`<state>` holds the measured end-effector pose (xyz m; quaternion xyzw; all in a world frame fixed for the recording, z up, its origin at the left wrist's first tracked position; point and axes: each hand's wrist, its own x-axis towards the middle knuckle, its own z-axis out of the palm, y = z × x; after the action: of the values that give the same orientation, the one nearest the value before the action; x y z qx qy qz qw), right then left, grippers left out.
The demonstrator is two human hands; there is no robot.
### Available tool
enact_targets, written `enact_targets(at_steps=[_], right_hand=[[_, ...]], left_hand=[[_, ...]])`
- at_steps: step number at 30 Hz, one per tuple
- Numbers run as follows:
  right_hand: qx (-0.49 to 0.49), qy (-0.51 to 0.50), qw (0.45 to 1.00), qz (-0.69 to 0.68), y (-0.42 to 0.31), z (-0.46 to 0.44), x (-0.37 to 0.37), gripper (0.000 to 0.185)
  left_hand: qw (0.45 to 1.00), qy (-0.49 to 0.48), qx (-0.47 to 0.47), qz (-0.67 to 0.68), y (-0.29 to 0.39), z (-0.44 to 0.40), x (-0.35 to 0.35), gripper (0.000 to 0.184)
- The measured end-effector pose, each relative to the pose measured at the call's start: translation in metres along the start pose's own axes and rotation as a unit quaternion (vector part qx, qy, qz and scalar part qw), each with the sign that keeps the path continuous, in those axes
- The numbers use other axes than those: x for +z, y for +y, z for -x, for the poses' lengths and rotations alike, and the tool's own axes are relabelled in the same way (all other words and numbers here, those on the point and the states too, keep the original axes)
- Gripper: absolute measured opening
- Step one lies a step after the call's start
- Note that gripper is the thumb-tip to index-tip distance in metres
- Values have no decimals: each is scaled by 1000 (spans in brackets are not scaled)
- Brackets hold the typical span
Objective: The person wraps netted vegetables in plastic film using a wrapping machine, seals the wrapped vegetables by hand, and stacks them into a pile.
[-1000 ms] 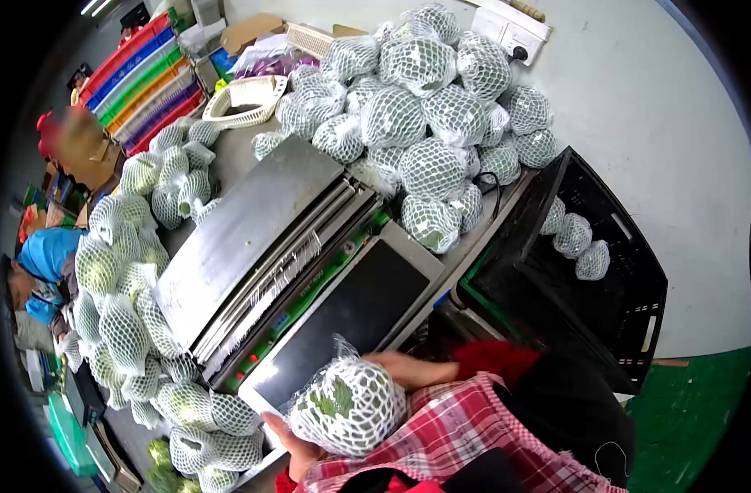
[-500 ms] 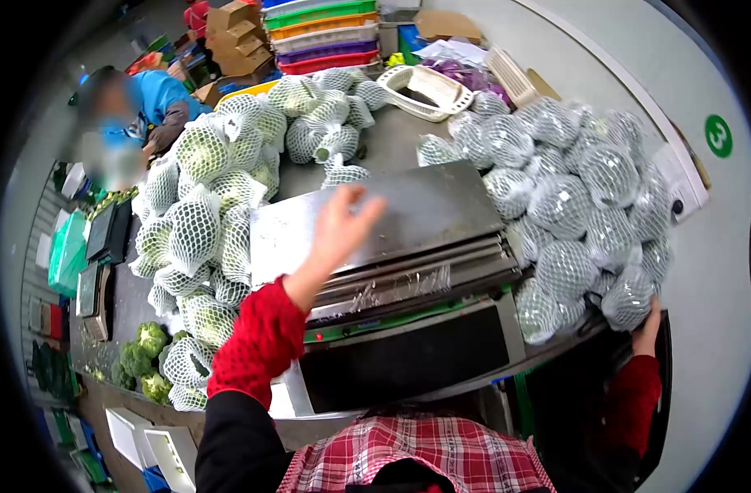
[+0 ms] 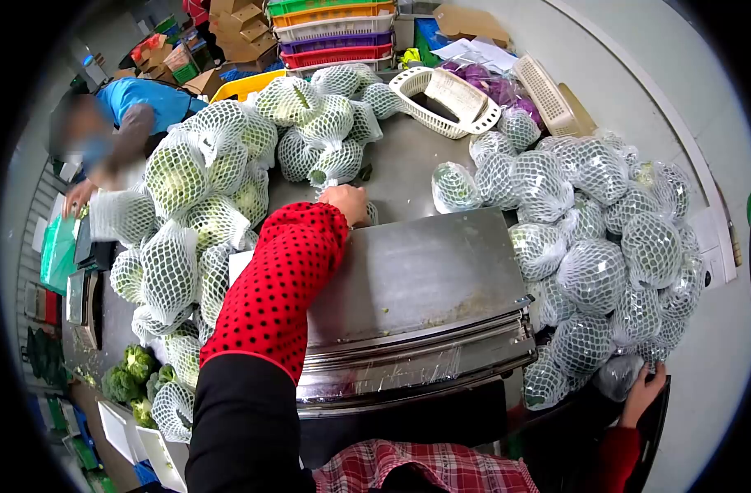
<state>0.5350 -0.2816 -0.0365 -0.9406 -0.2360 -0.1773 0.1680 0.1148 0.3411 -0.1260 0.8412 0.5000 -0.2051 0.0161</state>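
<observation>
My left hand reaches over the far edge of a steel wrapping machine, its fingers closed around a round vegetable in a white foam net. Most of that vegetable is hidden by the hand. Netted pale-green vegetables are heaped beyond it and to its left. My right hand is low at the right, fingers apart, touching a film-covered bundle at the near edge of a second pile. Shiny film covers the netted vegetables in that pile.
Loose broccoli lies at the left. Behind the piles are a cream plastic basket, a yellow crate and stacked coloured crates. A co-worker in blue leans in at the left. A wall bounds the right side.
My left hand has moved from above the steel top to the netted vegetable behind it and closed on it. My right hand has slipped from a film-wrapped vegetable to the pile's near edge.
</observation>
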Motion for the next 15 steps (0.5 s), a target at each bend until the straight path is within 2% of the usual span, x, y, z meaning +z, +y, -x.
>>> enact_targets(at_steps=[1,2,3,4,5,6,7,8,9,11,12,13,14,15], right_hand=[[-63,97,989,-92,-30,5,-10,38],[-63,93,989,-94,-67,10,-21,38],[-119,68,978,-159,-109,16,-33,38],[-174,44,957,-227,-143,20,-42,38],[-216,-13,951,-219,-170,24,-47,40],[-235,-71,922,-298,-195,29,-38,44],[-232,-147,893,-356,-221,36,-30,44],[-221,-259,845,-412,-261,40,-28,44],[-203,-318,797,-473,-299,50,-19,45],[-356,-342,715,-496,-380,64,-5,66],[-358,-380,684,-508,-419,75,-3,73],[-319,-456,612,-562,-455,89,4,73],[-293,-468,566,-612,-480,107,20,70],[-264,-476,518,-660,-495,119,34,69]], left_hand=[[1000,-3,-4,0,-8,11,-10,66],[997,18,-6,75,-17,34,-32,70],[989,38,-5,145,-28,49,-44,73],[960,92,-23,264,-52,49,-33,76],[913,148,-41,377,-85,45,-16,78],[847,127,-80,511,-110,44,-7,77],[737,165,-72,651,-120,65,-7,71],[645,192,-32,739,-121,93,-13,66],[540,215,9,814,-115,126,-24,62],[368,187,81,907,-91,186,-34,48],[315,194,89,925,-71,208,-33,50],[339,221,99,909,-57,215,-11,52],[521,328,81,783,-40,229,9,53],[624,298,50,720,-17,275,-13,55]])
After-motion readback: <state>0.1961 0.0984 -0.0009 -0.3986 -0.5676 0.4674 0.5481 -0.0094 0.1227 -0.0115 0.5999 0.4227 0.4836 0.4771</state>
